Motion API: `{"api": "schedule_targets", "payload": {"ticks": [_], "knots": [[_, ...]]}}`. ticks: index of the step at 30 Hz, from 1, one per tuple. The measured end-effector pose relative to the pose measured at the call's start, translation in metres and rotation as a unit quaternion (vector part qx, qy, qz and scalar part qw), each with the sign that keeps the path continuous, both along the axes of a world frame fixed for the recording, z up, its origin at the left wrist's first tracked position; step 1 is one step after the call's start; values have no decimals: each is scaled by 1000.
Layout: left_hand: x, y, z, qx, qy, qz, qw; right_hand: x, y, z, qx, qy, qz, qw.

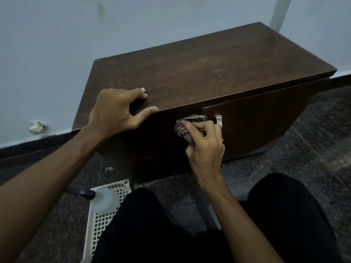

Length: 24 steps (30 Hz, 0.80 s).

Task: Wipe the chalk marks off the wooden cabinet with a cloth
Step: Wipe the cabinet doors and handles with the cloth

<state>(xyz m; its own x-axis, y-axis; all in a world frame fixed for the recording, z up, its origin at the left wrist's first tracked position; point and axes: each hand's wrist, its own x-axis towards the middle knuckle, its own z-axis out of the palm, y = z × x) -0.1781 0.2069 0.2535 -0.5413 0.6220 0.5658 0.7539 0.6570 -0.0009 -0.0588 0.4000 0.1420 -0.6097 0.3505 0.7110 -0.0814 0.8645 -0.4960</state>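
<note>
1. The right hand (206,147) grips the bunched cloth (185,129), fingers curled round it, against the wooden cabinet (209,73) front beside the metal handle (218,119);
2. The left hand (115,112) rests on the cabinet's top edge, fingers bent, thumb spread along the edge.

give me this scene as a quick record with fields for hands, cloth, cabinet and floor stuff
left hand: rests on the cabinet at its top front edge, fingertips on top
right hand: holds bunched cloth against cabinet front, beside metal handle
cloth: striped, crumpled
cabinet top: faint pale marks right of centre
floor: white basket with a bottle in it, by the person's knee
</note>
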Motion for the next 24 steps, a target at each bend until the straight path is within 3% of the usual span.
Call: {"api": "schedule_targets", "payload": {"ticks": [3, 7, 9, 12, 14, 19, 24], "knots": [[1, -2, -2, -80, 43, -6, 996, 6, -9, -1, 43, -21, -42, 998], [2, -1, -4, -88, 67, -9, 994, 10, -23, -29, 31, -65, -20, 997], [2, -1, -4, -83, 68, -10, 994, 17, -26, -54, -6, -125, 12, 992], [2, -2, -4, -82, 62, -8, 995, 23, -10, -80, -160, -166, -34, 972], [2, -2, -5, -78, 58, -7, 995, 23, 0, -77, -207, -119, -57, 970], [1, -2, -5, -76, 58, -5, 995, 8, 3, -31, -179, 67, -38, 981], [0, -2, -6, -71, 56, -1, 996, 2, 15, -40, -112, 40, 5, 993]]}}
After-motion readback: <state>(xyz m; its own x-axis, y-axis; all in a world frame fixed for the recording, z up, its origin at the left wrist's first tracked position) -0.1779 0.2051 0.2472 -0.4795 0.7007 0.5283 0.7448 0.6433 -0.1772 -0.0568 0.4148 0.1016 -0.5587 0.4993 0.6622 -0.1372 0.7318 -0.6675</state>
